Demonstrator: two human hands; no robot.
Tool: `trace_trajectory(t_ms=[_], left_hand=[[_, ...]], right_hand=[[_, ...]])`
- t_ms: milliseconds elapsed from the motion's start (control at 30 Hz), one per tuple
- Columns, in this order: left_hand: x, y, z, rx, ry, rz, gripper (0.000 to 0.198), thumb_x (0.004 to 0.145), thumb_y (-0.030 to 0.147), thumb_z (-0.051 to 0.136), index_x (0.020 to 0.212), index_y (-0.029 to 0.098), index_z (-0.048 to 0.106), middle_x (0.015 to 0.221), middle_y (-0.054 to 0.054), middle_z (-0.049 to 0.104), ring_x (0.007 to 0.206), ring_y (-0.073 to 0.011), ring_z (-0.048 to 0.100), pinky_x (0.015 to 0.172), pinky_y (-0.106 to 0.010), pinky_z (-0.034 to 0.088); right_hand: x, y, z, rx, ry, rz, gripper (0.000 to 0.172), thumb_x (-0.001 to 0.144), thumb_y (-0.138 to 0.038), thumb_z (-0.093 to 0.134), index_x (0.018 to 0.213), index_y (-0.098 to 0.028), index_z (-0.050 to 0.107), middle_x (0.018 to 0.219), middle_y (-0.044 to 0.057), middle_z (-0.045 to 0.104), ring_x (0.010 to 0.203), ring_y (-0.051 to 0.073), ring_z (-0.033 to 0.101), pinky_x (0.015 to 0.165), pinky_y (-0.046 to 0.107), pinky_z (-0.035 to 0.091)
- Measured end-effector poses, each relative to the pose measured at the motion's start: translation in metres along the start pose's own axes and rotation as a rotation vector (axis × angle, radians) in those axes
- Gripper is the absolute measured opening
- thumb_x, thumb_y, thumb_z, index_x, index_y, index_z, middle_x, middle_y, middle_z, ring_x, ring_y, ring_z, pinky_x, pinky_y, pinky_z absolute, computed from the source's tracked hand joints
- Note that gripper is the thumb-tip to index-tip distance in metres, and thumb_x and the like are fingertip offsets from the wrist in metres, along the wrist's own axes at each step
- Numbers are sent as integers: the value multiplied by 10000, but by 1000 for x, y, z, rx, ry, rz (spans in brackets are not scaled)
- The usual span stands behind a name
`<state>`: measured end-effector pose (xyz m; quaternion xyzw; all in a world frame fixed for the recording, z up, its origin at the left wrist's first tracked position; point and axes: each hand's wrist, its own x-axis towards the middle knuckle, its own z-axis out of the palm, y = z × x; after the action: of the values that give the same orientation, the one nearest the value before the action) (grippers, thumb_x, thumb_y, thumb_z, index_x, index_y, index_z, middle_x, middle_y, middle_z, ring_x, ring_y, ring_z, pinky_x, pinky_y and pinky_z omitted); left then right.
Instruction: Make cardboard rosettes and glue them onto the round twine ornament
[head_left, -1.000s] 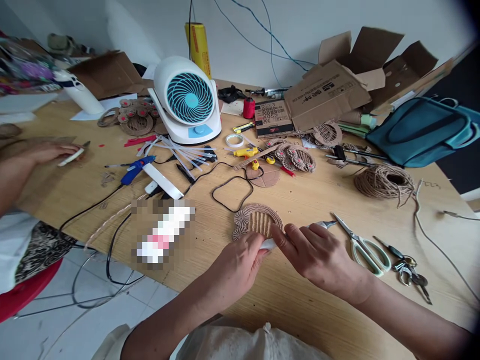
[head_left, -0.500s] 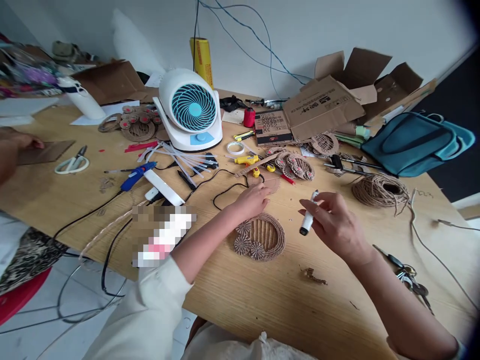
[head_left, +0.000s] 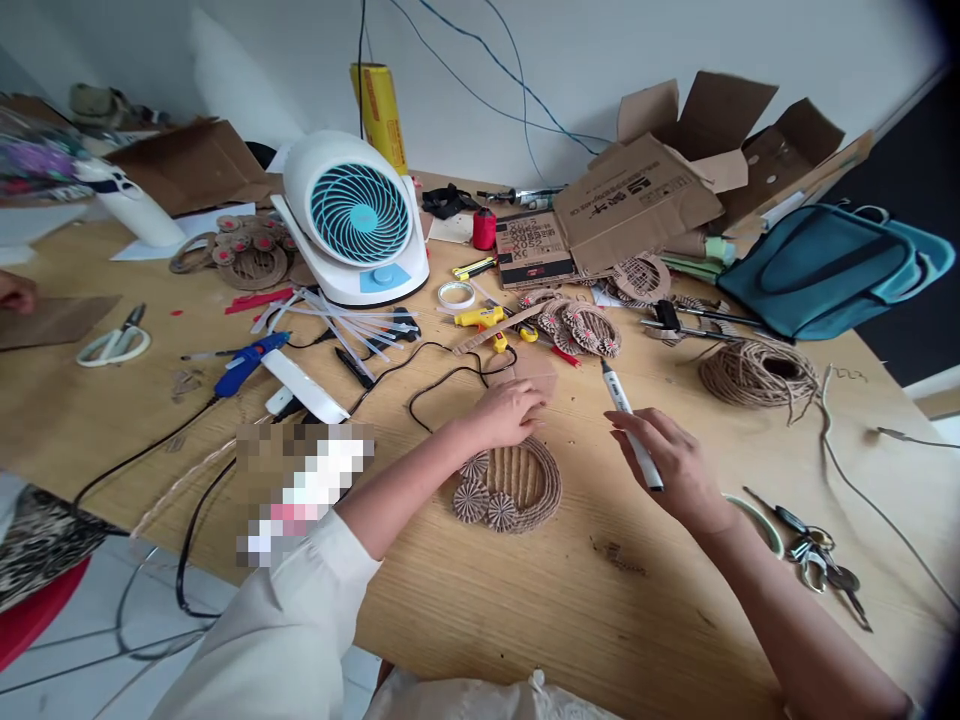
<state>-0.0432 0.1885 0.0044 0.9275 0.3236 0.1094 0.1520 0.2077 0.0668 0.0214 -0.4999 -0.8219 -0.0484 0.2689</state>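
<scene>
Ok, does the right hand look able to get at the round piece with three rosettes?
Probably yes: no sizeable thing shows between the right hand and the round piece, though the marker it holds may hamper its grip.

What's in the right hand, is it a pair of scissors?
No, the right hand holds a slim white marker with dark ends.
</scene>
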Motion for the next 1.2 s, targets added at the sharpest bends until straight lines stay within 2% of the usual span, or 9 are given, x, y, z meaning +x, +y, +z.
trace_trajectory(t_ms=[133, 233, 367, 467, 667, 767, 867, 967, 1200], left_hand=[[-11, -10, -7, -29, 52, -36, 291, 941, 232, 570, 1231, 213, 593, 1217, -84, 618, 1171, -221, 592, 1022, -365, 467], [-13, -18, -6, -9, 101, -133, 430, 905, 313, 643, 1299, 175, 542, 1376, -149, 526, 1303, -295, 501, 1102, -444, 407], [-10, -19, -1, 12, 96, -234, 656, 762, 461, 791, 1290, 161, 542, 1457, -182, 461, 1320, -386, 461, 1089, -531, 399], [-7, -18, 0, 25, 92, -293, 630, 771, 465, 781, 1274, 169, 540, 1460, -174, 467, 1313, -388, 459, 1067, -543, 409], [-6, -21, -6, 46, 82, -327, 486, 798, 398, 750, 1194, 196, 553, 1358, -131, 551, 1264, -343, 498, 1061, -505, 415], [-7, -24, -10, 50, 74, -327, 420, 791, 376, 752, 1122, 193, 567, 1288, -126, 574, 1224, -335, 526, 1026, -492, 440], [-6, -28, -11, 42, 73, -334, 354, 805, 421, 740, 1018, 189, 579, 1215, -118, 585, 1175, -323, 556, 968, -465, 474], [-3, -31, -10, 32, 90, -366, 352, 820, 466, 724, 972, 182, 580, 1197, -126, 578, 1153, -322, 571, 936, -450, 487], [3, -43, -13, -35, 135, -448, 572, 745, 359, 805, 1228, 203, 541, 1342, -141, 539, 1277, -366, 500, 1050, -517, 417]], right_hand=[[13, 15, 23, -109, -188, -95, 359, 976, -166, 493, 1330, -190, 547, 1081, 109, 632, 923, 220, 615, 785, 343, 506], [26, 30, 33, -252, -297, -198, 402, 942, -80, 470, 1323, -173, 561, 1054, 111, 637, 913, 219, 586, 746, 323, 481], [44, 49, 40, -307, -350, -270, 440, 913, -33, 468, 1296, -203, 603, 1017, 105, 655, 872, 216, 560, 679, 310, 436], [56, 65, 45, -314, -383, -324, 462, 920, -43, 466, 1328, -215, 598, 1081, 119, 680, 902, 224, 567, 688, 323, 433], [79, 102, 45, -212, -465, -402, 578, 874, -19, 497, 1392, -263, 577, 1427, 101, 597, 1079, 253, 604, 835, 391, 487], [88, 116, 40, 77, -508, -347, 641, 836, 24, 456, 1372, -292, 609, 1453, 73, 586, 1173, 243, 607, 938, 417, 489], [90, 121, 40, 270, -484, -259, 528, 888, -33, 407, 1273, -265, 684, 1449, 72, 589, 1240, 228, 591, 1021, 426, 465], [85, 115, 50, 306, -392, -162, 389, 926, -168, 491, 1267, -228, 667, 1338, 116, 651, 1210, 245, 611, 1046, 441, 467], [71, 84, 74, 478, -141, 145, 330, 868, -234, 593, 1185, -174, 667, 1165, 153, 683, 1081, 295, 624, 1003, 519, 466]])
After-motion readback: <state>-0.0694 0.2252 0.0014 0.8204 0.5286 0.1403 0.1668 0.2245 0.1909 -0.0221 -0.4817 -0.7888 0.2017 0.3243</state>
